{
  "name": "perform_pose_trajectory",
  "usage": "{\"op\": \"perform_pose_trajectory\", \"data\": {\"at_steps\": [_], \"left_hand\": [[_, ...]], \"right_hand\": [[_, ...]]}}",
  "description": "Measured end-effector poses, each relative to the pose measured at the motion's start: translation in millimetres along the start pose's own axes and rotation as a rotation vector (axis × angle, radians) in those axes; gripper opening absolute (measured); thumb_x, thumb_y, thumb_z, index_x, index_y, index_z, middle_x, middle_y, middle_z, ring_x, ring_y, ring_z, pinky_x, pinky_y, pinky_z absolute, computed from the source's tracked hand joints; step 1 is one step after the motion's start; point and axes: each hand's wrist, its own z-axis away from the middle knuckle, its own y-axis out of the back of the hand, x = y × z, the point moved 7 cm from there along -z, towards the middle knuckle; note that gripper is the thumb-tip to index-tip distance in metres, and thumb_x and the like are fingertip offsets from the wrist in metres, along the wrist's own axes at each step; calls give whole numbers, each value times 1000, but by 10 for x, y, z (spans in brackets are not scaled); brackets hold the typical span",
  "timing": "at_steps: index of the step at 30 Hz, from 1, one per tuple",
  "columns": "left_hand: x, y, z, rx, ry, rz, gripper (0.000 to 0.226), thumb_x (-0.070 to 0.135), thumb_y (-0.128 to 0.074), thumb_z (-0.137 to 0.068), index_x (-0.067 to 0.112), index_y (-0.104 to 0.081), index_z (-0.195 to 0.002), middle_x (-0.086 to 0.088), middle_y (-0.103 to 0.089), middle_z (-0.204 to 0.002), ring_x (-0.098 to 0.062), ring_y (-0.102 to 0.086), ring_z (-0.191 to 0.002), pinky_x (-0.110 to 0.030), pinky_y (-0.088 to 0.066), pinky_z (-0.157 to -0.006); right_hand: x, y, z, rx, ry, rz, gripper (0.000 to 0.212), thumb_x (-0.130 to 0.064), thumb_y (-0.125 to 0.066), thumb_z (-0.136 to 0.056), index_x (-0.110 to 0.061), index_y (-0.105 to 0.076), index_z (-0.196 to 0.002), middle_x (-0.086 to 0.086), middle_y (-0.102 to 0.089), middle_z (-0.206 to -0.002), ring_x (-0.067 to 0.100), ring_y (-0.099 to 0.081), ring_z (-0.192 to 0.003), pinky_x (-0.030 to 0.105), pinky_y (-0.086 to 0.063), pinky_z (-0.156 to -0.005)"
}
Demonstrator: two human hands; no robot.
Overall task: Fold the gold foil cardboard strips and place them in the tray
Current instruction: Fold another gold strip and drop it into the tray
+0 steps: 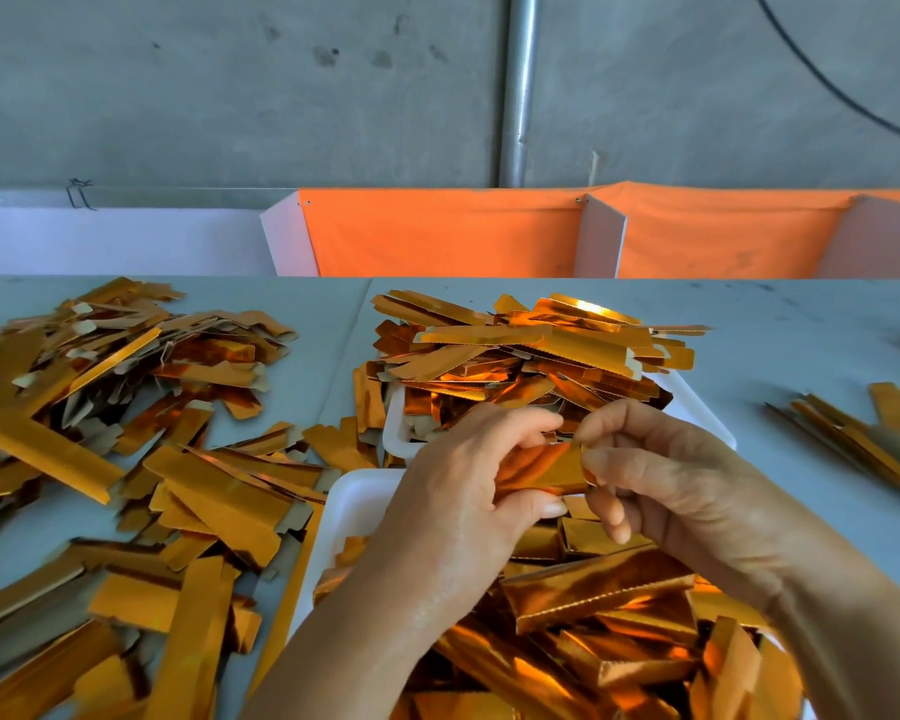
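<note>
Gold foil cardboard strip (541,470) sits pinched between both hands above the near white tray (344,506): the left hand (468,491) curls its fingers and thumb round the strip's left part, the right hand (661,475) nips its right end between thumb and forefinger. Folded strips fill that tray, and a far tray (697,402) just beyond the hands is heaped with more. Loose flat strips (126,459) lie scattered across the grey counter (801,345) to the left, a few more (863,433) at the right.
</note>
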Motion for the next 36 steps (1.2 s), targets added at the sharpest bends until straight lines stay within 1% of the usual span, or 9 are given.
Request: {"op": "perform_pose_trajectory", "data": {"at_steps": [4,8,12,16,19,24,27,32,36], "left_hand": [[-13,7,-4,9,42,64,35,29,-75,-77,42,-54,-101,31,-53,-106,15,-48,-103,1,-38,-79],[-24,10,0,2,46,55,30,30,-75,-76,41,-53,-94,28,-54,-102,11,-51,-99,-1,-39,-75],[-11,8,-2,-1,30,39,30,31,-74,-77,41,-52,-94,30,-51,-105,10,-51,-98,-3,-41,-76],[-12,16,-2,-4,25,50,29,31,-74,-77,41,-53,-94,29,-52,-104,8,-52,-98,-4,-41,-77],[-10,18,1,-10,24,47,29,31,-74,-77,41,-53,-94,29,-52,-104,7,-53,-98,-7,-43,-79],[35,17,4,-7,-33,-65,27,30,-72,-79,41,-51,-94,23,-49,-101,5,-47,-97,-7,-40,-74],[57,-1,-5,-16,-60,-129,24,29,-70,-81,38,-54,-96,20,-50,-96,3,-46,-96,-8,-39,-72],[59,12,-8,-8,-70,-102,21,29,-70,-81,36,-59,-97,20,-54,-101,2,-47,-100,-9,-39,-77],[48,10,-5,-15,-73,-107,19,28,-69,-83,32,-65,-101,19,-57,-105,3,-49,-101,-12,-42,-81]], "right_hand": [[-3,0,5,-2,-3,-34,26,-11,-73,-69,-8,-62,-92,10,-56,-57,18,-52,-47,23,-48,-44],[6,-2,4,10,-13,-10,31,-11,-74,-71,-6,-58,-97,8,-55,-58,18,-52,-48,23,-48,-46],[15,5,1,20,-3,-4,31,-11,-71,-72,-5,-57,-99,8,-55,-58,17,-52,-48,22,-47,-45],[34,13,-3,32,-18,-32,34,-9,-76,-70,-5,-57,-98,8,-53,-58,17,-51,-47,23,-46,-43],[46,15,-12,44,-21,-55,30,-9,-66,-69,-5,-57,-97,8,-52,-56,17,-51,-46,22,-45,-42],[52,21,-27,97,30,84,29,-5,-75,-72,-5,-56,-94,8,-55,-55,19,-51,-45,22,-45,-44],[38,23,-22,105,63,110,17,-5,-64,-79,-5,-56,-94,10,-56,-55,18,-52,-45,21,-46,-46],[7,-2,2,57,45,71,20,-8,-71,-78,-6,-58,-93,9,-55,-56,19,-52,-47,23,-47,-46],[49,76,-32,167,89,228,12,0,-59,-88,-10,-58,-94,7,-57,-55,17,-53,-47,22,-45,-48]]}}
